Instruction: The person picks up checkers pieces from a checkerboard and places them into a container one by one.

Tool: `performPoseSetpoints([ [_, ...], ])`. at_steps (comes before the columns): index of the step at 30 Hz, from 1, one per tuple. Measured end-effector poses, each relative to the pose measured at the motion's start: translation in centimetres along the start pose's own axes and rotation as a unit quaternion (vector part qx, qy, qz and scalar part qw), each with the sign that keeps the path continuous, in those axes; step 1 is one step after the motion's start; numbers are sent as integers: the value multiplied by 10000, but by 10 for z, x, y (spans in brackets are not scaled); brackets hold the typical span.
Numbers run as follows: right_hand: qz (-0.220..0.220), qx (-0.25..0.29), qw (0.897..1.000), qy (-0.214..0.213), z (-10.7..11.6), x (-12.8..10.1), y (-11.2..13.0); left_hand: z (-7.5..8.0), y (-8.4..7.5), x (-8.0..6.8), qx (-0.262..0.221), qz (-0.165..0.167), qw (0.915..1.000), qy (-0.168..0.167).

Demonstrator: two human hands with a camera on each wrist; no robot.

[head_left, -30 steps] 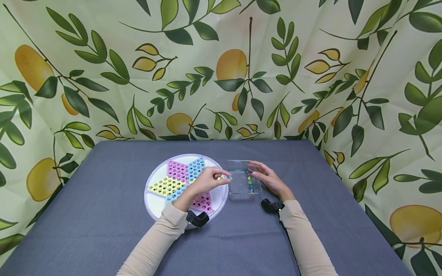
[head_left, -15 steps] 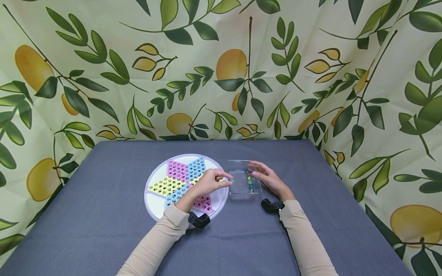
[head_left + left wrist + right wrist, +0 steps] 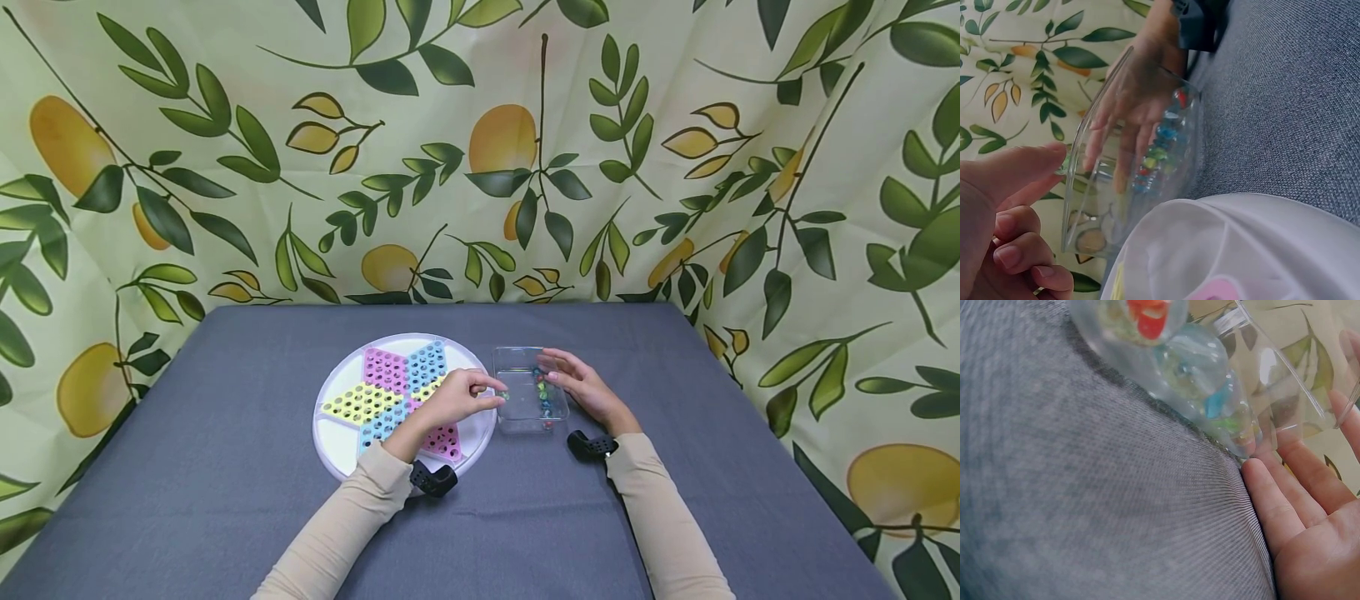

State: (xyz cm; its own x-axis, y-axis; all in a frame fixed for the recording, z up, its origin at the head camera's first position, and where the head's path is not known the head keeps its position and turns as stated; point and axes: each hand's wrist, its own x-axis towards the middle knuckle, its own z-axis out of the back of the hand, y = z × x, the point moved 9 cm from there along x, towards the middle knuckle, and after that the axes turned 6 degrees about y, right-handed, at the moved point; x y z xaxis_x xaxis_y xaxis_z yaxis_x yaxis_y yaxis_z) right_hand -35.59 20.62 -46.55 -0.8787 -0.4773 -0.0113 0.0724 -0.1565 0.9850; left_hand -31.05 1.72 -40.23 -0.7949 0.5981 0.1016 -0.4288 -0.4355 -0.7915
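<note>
My left hand pinches a clear, greenish marble between thumb and index finger, its other fingers curled in. It hovers over the left rim of a clear plastic box. Along the box's right side lie several coloured glass marbles, also visible through the wall in the left wrist view. My right hand rests against the right side of the box with fingers loosely extended. Under my left forearm sits a round white Chinese checkers board with a pink, yellow and blue star, partly hidden by that hand.
A grey-blue cloth covers the table. Behind it and to the right hangs a curtain with leaf and fruit prints. Each wrist wears a black band, the left one above the board's near edge.
My left hand, with the marble pinched, has shifted slightly right and nearer to me, over the box's left edge. The right hand stays in place against the box.
</note>
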Motion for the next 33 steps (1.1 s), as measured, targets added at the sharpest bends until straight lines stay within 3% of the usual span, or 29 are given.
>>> performPoseSetpoints([
  [12,105,-75,9999,76,-1,0,1,4,3,-3,-165,144,9998,24],
  [26,215,-12,9996,182,-2,-1,4,27,7,-17,-200,51,9996,-177],
  [33,158,-71,9997,156,-2,-1,3,34,11,-25,-208,183,9994,-194],
])
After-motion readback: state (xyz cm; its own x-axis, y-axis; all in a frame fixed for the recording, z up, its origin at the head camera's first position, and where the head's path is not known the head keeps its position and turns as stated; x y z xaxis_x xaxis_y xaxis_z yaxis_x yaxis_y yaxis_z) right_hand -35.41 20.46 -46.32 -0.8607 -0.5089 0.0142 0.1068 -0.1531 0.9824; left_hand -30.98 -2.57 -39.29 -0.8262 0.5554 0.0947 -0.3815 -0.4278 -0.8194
